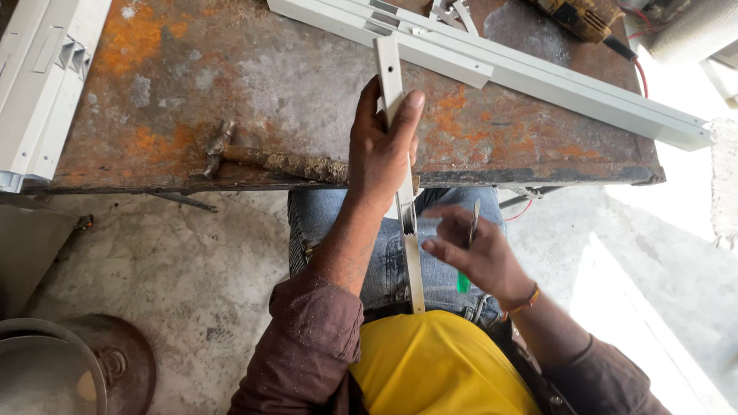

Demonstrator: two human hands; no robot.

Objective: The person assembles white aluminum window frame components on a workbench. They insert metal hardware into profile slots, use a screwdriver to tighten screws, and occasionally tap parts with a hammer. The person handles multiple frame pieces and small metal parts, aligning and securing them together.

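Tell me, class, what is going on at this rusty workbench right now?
A person sits at a rusty metal table. Their left hand grips a narrow white metal strip that runs from the tabletop down towards their lap. Their right hand, blurred, holds a green-handled screwdriver beside the strip's lower part. A hammer lies on the table left of the gripping hand, and long white metal profiles lie across the far side, with a power tool beyond.

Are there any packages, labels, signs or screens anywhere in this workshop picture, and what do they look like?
None show: only the left hand gripping a pale metal strip, the right hand with a green-handled screwdriver, and a hammer on the rusty table.
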